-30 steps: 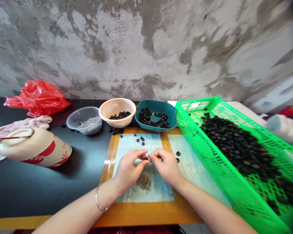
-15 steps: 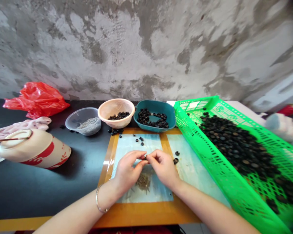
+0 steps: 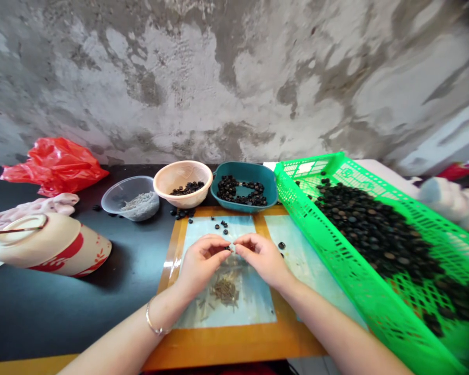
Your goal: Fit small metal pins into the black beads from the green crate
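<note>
The left hand (image 3: 201, 263) and right hand (image 3: 260, 259) pinch a small black bead (image 3: 229, 248) between curled fingertips, above the middle of the board (image 3: 226, 344). A loose grip could drop it among the pale slivers (image 3: 224, 290) below.

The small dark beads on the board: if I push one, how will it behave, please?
The beads look small and rounded, so one would probably roll or skid on the glossy sheet. Each is probably light, so a slight push could send it away.

2 hands (image 3: 201, 263), 3 bowls (image 3: 183, 202), 1 basket (image 3: 336, 245)
</note>
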Demonstrator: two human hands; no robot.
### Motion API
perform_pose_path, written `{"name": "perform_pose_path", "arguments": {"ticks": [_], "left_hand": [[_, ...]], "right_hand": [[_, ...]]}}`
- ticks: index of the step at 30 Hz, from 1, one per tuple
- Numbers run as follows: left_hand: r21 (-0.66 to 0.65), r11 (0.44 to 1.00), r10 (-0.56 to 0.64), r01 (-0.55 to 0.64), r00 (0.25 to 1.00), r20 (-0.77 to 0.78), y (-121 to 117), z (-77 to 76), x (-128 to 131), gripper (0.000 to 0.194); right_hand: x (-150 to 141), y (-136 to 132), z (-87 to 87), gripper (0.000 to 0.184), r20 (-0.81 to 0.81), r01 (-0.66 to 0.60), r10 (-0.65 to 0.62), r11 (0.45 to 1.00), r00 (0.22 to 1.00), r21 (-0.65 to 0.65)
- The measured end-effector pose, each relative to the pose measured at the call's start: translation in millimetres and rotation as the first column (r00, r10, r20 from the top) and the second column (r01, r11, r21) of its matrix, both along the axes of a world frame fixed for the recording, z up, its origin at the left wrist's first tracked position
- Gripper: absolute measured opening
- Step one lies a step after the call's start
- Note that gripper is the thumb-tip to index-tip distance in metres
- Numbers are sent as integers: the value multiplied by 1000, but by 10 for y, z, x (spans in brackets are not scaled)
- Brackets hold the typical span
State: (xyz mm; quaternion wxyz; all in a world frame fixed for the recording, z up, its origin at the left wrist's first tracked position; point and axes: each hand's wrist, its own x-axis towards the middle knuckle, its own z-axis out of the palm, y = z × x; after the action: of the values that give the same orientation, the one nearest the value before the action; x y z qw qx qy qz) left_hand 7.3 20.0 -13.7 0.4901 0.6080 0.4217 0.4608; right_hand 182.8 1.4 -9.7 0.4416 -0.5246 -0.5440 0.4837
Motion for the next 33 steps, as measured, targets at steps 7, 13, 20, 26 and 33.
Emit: {"name": "perform_pose_path", "arguments": {"ticks": [7, 13, 20, 26, 33], "left_hand": [[22, 997, -68, 70, 995, -79, -6, 63, -34, 12], [103, 994, -11, 33, 978, -209, -53, 98, -33, 13], [184, 983, 53, -19, 982, -181, -92, 78, 8, 16], [144, 989, 60, -34, 982, -181, -109, 31, -1, 17], [24, 1000, 11, -10, 998, -55, -55, 15, 36, 11]], "right_hand": [[-24, -15, 2, 18, 37, -33, 33, 999, 999, 1], [-38, -24, -60, 18, 57, -9, 8, 1000, 998, 4], [-75, -51, -94, 15, 31, 24, -24, 1000, 999, 20], [-115, -62, -96, 14, 18, 63, -63, 998, 998, 22], [25, 15, 39, 14, 218, 21, -33, 998, 975, 56]]}}
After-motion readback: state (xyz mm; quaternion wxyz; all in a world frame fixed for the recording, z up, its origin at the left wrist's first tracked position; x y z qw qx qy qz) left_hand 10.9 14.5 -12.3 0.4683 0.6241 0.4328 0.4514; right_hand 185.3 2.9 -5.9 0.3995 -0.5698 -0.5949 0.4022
